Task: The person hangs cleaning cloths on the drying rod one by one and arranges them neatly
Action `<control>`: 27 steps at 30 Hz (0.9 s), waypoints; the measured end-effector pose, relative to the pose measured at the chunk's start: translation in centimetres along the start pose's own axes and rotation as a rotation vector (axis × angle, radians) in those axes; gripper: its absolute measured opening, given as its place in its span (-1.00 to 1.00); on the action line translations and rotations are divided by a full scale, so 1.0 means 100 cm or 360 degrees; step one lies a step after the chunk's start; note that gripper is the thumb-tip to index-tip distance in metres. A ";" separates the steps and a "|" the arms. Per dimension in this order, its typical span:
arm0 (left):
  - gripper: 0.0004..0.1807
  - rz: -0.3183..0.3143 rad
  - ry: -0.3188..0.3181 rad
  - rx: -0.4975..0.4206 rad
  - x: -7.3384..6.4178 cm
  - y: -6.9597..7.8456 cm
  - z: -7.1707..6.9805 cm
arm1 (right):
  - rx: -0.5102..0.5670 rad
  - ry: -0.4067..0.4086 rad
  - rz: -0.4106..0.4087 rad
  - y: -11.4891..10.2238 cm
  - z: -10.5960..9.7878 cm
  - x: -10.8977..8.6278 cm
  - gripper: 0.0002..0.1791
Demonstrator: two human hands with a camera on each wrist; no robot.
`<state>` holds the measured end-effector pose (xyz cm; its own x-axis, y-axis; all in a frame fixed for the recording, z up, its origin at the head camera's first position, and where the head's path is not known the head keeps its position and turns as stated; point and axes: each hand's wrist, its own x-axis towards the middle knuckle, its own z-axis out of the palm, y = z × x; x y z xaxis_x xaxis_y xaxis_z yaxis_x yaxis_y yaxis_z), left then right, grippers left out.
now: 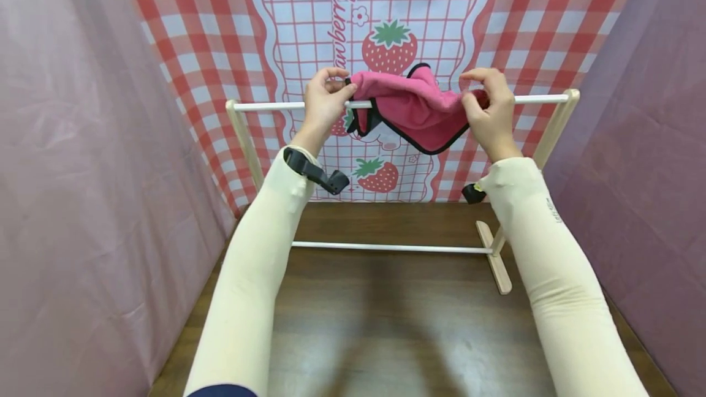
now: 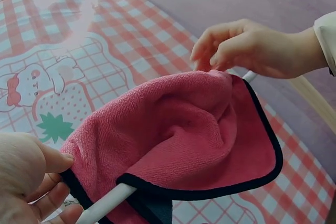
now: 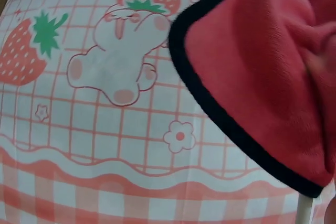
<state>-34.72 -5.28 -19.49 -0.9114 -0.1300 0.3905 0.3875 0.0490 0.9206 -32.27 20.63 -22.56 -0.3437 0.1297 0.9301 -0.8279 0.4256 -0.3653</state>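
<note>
A pink towel (image 1: 405, 100) with black edging lies bunched over the white top rail (image 1: 270, 106) of a rack. My left hand (image 1: 326, 100) pinches its left edge between thumb and fingers, right beside the rail. At the towel's other end, my right hand (image 1: 491, 109) pinches the cloth between thumb and index finger. In the left wrist view the towel (image 2: 168, 135) sags in folds, with one rounded corner hanging in front of the rail. The right wrist view has the towel's black-edged corner (image 3: 247, 77) close up; most of the right hand is out of that frame.
Wooden uprights (image 1: 246, 146) carry the rail at both ends. A white lower bar (image 1: 391, 247) and a wooden foot (image 1: 494, 259) stand near the brown floor (image 1: 353, 317). Behind hangs a strawberry-print checked cloth (image 1: 193, 35); pinkish curtains (image 1: 88, 170) flank both sides.
</note>
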 end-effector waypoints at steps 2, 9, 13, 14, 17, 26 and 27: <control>-0.72 0.0010 0.0002 -0.0003 -0.001 0.000 0.000 | 0.0005 0.0160 0.0102 -0.007 -0.004 0.000 -0.72; -0.72 0.0009 -0.0004 -0.0039 -0.001 -0.001 -0.001 | -0.0154 0.0521 0.0598 0.018 -0.021 -0.012 -0.76; -0.73 0.0037 0.0008 -0.0027 -0.001 -0.002 -0.002 | -0.0215 0.0420 0.0701 0.037 -0.024 -0.028 -0.77; -0.72 0.0045 0.0007 -0.0017 -0.001 -0.002 -0.002 | -0.0212 0.0387 0.0708 0.038 -0.024 -0.032 -0.77; -0.73 0.0052 -0.0001 0.0005 -0.001 -0.002 -0.003 | -0.0153 0.0323 0.0707 0.040 -0.021 -0.040 -0.74; -0.68 0.0013 -0.0006 0.0052 0.003 0.004 -0.009 | 0.0557 0.0483 0.0843 0.029 -0.016 -0.023 -0.76; -0.67 0.0015 -0.0003 0.0047 0.004 0.005 -0.011 | 0.0641 0.0509 0.0868 0.028 -0.016 -0.019 -0.76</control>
<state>-34.73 -6.35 -18.88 -0.9079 -0.1277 0.3992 0.3918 0.0792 0.9166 -33.19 23.02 -25.23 -0.6571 0.5085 0.5564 -0.6962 -0.1265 -0.7066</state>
